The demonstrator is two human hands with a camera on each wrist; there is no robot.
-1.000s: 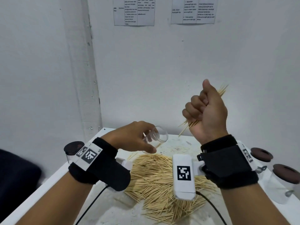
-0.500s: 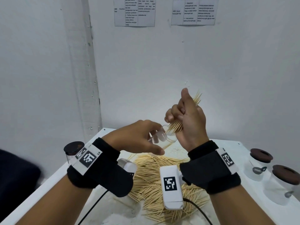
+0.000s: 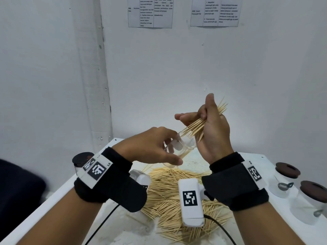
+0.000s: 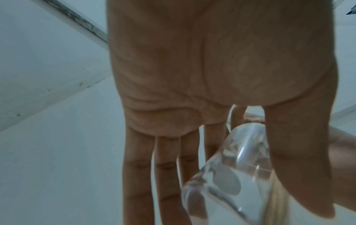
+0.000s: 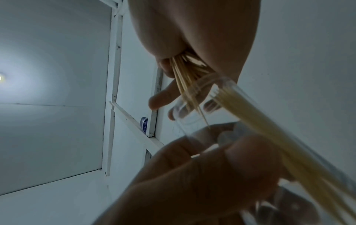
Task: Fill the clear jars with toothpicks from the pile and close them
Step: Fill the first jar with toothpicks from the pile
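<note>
My left hand [image 3: 155, 147] grips an open clear jar [image 3: 178, 147], tilted with its mouth up and to the right, above the toothpick pile [image 3: 168, 191]. The same clear jar [image 4: 231, 175] fills the lower right of the left wrist view between thumb and fingers. My right hand [image 3: 210, 128] holds a bundle of toothpicks [image 3: 200, 124] slanting down into the jar's mouth; its lower fingers are loosening. In the right wrist view the toothpick bundle [image 5: 192, 79] runs from my hand into the jar [image 5: 221, 118], with toothpicks lying along the jar's inner wall.
Two clear jars with brown lids [image 3: 286, 179] [image 3: 313, 200] stand at the right of the white table [image 3: 58, 191]. Another lidded jar [image 3: 81, 161] stands at the left edge behind my left wrist. Printed sheets [image 3: 150, 11] hang on the wall behind.
My right hand came down and left from a raised fist to the jar's mouth, and the toothpick tips now enter the jar. Its lower fingers have loosened. The left hand held the jar nearly still.
</note>
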